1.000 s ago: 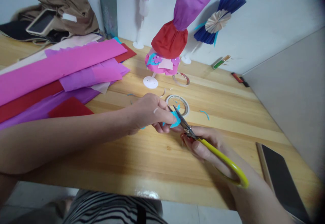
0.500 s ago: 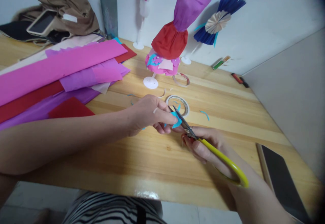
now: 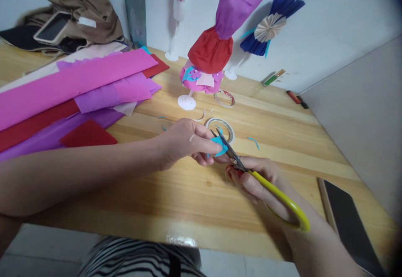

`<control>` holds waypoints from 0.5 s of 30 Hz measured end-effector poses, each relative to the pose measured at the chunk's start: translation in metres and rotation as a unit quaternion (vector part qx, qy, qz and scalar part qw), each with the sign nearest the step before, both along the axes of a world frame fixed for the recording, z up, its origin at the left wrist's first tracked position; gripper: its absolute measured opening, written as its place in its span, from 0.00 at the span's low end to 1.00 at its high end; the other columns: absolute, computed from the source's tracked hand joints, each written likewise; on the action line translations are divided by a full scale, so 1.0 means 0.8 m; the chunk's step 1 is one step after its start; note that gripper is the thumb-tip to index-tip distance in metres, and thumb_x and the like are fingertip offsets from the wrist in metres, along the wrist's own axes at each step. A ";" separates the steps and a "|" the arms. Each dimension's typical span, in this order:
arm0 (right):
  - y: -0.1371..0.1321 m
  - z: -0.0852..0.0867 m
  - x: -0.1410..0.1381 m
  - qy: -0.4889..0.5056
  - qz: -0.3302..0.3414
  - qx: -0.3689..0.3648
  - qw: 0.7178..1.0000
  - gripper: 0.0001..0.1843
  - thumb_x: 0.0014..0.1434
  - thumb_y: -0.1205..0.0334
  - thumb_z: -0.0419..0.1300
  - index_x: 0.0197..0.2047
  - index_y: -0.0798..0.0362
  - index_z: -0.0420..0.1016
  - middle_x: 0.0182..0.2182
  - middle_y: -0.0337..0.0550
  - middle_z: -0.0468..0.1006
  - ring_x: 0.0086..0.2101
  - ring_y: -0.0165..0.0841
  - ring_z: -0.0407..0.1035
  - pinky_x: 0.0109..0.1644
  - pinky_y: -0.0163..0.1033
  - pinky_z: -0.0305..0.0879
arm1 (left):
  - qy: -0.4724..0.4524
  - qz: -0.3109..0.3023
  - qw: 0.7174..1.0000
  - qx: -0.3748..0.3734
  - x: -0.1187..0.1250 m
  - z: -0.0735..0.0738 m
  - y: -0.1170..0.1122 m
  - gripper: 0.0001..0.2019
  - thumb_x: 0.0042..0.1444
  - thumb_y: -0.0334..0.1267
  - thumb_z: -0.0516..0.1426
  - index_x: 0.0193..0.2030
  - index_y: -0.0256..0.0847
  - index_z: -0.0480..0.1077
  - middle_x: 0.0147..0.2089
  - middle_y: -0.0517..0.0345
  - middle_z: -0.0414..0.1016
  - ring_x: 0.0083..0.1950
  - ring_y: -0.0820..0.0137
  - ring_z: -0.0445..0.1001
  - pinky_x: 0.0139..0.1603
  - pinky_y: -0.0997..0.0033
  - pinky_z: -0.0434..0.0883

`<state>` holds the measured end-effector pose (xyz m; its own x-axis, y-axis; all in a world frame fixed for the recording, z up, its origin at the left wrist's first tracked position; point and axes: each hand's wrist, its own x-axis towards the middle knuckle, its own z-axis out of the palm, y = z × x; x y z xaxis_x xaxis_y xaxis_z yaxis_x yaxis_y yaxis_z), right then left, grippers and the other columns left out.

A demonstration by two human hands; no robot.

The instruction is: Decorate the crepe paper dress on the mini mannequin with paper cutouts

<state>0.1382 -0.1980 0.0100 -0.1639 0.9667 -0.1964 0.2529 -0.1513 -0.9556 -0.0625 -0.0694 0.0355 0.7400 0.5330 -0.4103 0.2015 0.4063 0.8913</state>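
Note:
Between the thumb and fingers of my left hand [image 3: 191,143] is a small piece of bright blue paper [image 3: 220,146]. My right hand [image 3: 260,180] grips yellow-handled scissors [image 3: 276,193], their blades slightly parted and lying across the edge of the blue paper. Just behind the blades, a roll of white tape [image 3: 230,132] lies flat on the table. Thin blue paper scraps [image 3: 253,143] are scattered near it. Past the tape stands a small dress form [image 3: 210,50] wearing a purple top and red skirt over a pink frill.
Folded pink, purple and red paper [image 3: 78,82] is piled at the left. Behind it are a brown cloth bag [image 3: 84,4] and a bottle [image 3: 134,9]. A navy paper dress [image 3: 271,25] stands at the back. A dark phone [image 3: 348,222] lies at the right edge.
The blue paper has turned slightly in my left fingers, and a narrow strip at its upper edge looks cut away. The scissors have shifted a little to the right.

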 end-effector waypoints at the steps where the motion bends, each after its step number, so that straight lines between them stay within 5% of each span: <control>1: 0.000 0.000 0.000 0.002 0.001 0.003 1.000 0.25 0.66 0.38 0.65 0.49 0.52 0.85 0.22 0.34 0.61 0.20 0.26 0.47 0.19 0.34 0.45 | 0.001 0.000 1.000 0.000 0.000 0.000 0.001 0.10 0.53 0.30 0.64 0.22 0.36 0.72 0.23 0.58 0.76 0.26 0.76 0.72 0.34 0.76 0.74; 7: 0.000 0.001 0.003 -0.014 0.001 0.008 1.000 0.26 0.66 0.38 0.65 0.50 0.53 0.86 0.22 0.34 0.60 0.21 0.26 0.48 0.20 0.34 0.45 | -0.042 -0.010 0.999 -0.005 -0.002 -0.009 0.007 0.08 0.53 0.34 0.65 0.25 0.35 0.75 0.28 0.55 0.79 0.27 0.74 0.74 0.29 0.77 0.72; 15: -0.001 0.000 0.000 -0.006 -0.013 0.011 1.000 0.23 0.66 0.39 0.66 0.49 0.50 0.85 0.21 0.33 0.59 0.21 0.27 0.48 0.20 0.34 0.46 | -0.008 -0.002 0.999 0.053 -0.001 -0.006 0.005 0.09 0.53 0.29 0.64 0.22 0.35 0.74 0.21 0.58 0.74 0.25 0.76 0.73 0.30 0.79 0.73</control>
